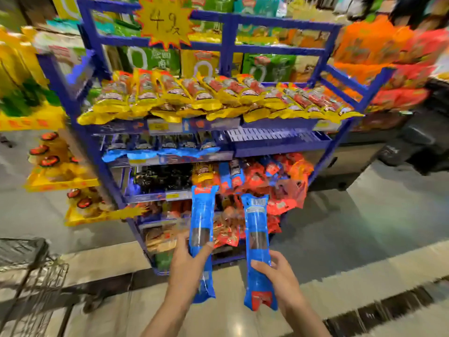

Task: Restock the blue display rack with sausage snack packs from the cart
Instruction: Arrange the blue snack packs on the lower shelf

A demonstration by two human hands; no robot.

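At the far left edge stands the wire cart (31, 283), lined with dark plastic, well apart from the blue display rack (92, 152). The left hand (188, 257) grips a long blue sausage snack pack (202, 229) around its lower middle, thumb across the front, holding it upright in front of the rack's lower shelves. Just beside it, the right hand (279, 273) grips a second blue pack (257, 242) the same way, barcode end up. Above them, the rack's top shelf carries a row of yellow packs (213, 98); the second shelf holds blue packs (160, 148) on its left half, while its right half shows the bare slotted tray (274, 137). A yellow starburst price sign (165, 20) hangs on the frame.
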